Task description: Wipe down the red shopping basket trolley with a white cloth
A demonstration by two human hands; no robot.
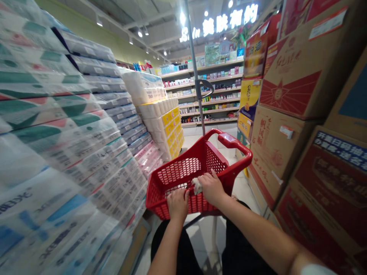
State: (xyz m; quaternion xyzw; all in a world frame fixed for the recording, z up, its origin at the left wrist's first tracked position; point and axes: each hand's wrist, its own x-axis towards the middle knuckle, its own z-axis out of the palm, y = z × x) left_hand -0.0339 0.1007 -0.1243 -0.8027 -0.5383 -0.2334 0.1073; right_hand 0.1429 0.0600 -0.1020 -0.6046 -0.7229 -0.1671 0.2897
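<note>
Before me is a red plastic shopping cart [183, 170] with perforated basket walls and a looped handle [239, 147] on its far right side. My left hand [177, 204] is closed over the near rim, fingers curled inward. Just right of it, my right hand [211, 187] is closed on a crumpled whitish cloth or tissue [197, 186], held against the same rim. The cloth's exact kind is not clear. My right fingertips are partly hidden behind the hand.
Wrapped paper packs [71, 126] are stacked high on the left, close to the cart. Cardboard cartons [283, 88] wall the right side. A grey metal pole [195, 57] rises beyond the cart, before shelves of small products [212, 86].
</note>
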